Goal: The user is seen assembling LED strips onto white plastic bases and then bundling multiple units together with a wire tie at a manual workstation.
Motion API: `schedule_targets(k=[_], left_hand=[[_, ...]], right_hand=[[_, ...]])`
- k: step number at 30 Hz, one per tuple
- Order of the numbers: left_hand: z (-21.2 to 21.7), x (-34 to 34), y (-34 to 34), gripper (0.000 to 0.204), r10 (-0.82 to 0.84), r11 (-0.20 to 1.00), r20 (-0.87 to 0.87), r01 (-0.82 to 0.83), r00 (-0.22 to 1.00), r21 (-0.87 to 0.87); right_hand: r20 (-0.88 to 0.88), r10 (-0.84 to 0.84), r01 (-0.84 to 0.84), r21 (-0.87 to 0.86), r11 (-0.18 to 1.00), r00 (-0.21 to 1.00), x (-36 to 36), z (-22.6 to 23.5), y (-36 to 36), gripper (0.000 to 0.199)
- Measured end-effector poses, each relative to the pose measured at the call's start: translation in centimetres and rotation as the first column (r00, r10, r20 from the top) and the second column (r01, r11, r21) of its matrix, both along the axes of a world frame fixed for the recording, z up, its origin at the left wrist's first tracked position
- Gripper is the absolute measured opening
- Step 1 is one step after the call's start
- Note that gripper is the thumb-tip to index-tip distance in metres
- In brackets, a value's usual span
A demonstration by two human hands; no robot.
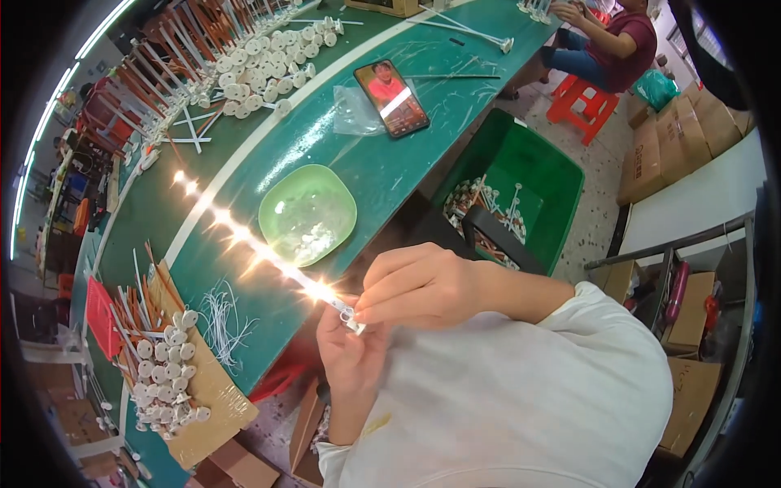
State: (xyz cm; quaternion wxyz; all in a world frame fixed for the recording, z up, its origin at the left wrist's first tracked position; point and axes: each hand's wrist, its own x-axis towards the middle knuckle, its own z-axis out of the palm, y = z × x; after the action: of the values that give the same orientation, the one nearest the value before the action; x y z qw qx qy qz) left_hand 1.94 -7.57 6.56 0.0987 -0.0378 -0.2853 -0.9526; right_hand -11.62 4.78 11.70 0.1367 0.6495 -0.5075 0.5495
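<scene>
White light stick, lit, slanted out over table, passing near green bowl. Left hand grasped base end from below; right hand pinched there too. Likely risk: hard tug at base end could loosen connection, killing lights.

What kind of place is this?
Probably a factory or workshop: a long green table holds bunches of sticks with round white ends, another person sits beside it, and cardboard boxes stand nearby.
</scene>
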Motion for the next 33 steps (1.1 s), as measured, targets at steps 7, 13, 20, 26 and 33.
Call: schedule_targets(k=[7,13,20,26,33], left_hand=[[0.1,-1.4,-2.3,0.046,0.396,0.887,0.025,-0.375,0.918,-0.27],[-1.1,-2.3,-7.6,0.034,0.816,0.335,-0.086,-0.589,0.571,-0.735],[-2.7,-3.0,-8.2,0.035,0.835,0.394,0.034,-0.553,0.55,-0.735],[-2.5,-5.2,-8.0,0.036,0.791,0.494,0.095,-0.539,0.605,-0.682],[-2.9,-5.6,-9.1,0.035,0.8,0.49,0.099,-0.549,0.592,-0.677]], right_hand=[[-0.034,-0.051,0.05,-0.04,0.998,0.998,-2.7,-1.6,-3.5,0.008],[-0.225,-0.178,0.275,0.548,0.79,0.958,-8.5,-3.8,-9.0,0.014],[-0.174,-0.052,0.162,0.714,0.681,0.983,-9.4,-4.0,-10.5,0.011],[-0.08,-0.127,0.149,0.6,0.786,0.989,-10.3,-4.5,-8.9,0.01],[0.215,-0.223,0.138,0.352,0.926,0.951,-10.4,-5.4,-9.5,0.01]])
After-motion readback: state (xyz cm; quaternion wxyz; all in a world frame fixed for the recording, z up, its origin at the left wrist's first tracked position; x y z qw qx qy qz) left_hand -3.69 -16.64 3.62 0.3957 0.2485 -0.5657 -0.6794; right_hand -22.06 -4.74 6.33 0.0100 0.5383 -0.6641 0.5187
